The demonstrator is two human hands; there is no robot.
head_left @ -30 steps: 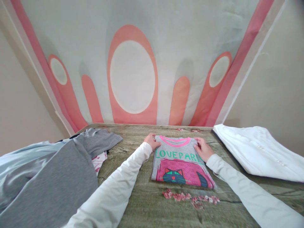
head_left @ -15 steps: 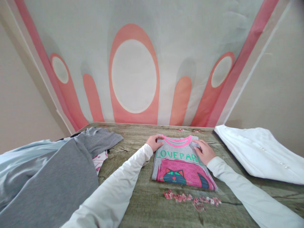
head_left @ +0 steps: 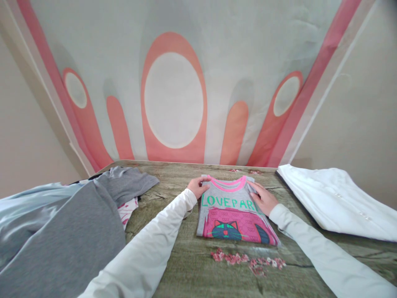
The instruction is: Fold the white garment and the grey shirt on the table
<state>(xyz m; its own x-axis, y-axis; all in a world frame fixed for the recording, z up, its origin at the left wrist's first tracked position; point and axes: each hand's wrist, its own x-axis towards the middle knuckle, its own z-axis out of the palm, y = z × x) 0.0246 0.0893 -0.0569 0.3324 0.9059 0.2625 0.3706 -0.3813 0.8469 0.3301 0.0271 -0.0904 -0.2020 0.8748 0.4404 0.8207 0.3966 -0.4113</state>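
Observation:
A folded grey T-shirt (head_left: 226, 203) lies flat on the table, its pink-trimmed collar pointing away from me. Green letters run across its chest above a pink panel with a dark blue cat. At the shirt's upper left corner, my left hand (head_left: 197, 187) rests with thumb and fingers apart on the shoulder fabric. My right hand (head_left: 263, 198) lies over the upper right shoulder, fingers stretched toward the collar and covering the end of the lettering. Neither hand lifts the cloth.
To the left, a loose heap of clothes has a grey garment (head_left: 71, 223) on top and a light blue one (head_left: 37, 192) behind. A folded white garment (head_left: 338, 203) lies at the right. The wood-patterned table (head_left: 173, 265) carries printed pink blossoms and meets a pink-and-grey backdrop (head_left: 217, 49).
The view has shifted slightly, so everything appears a little further left. Both hands stay at the shirt's shoulders, the right fingers a bit straighter. The shirt keeps its folded shape.

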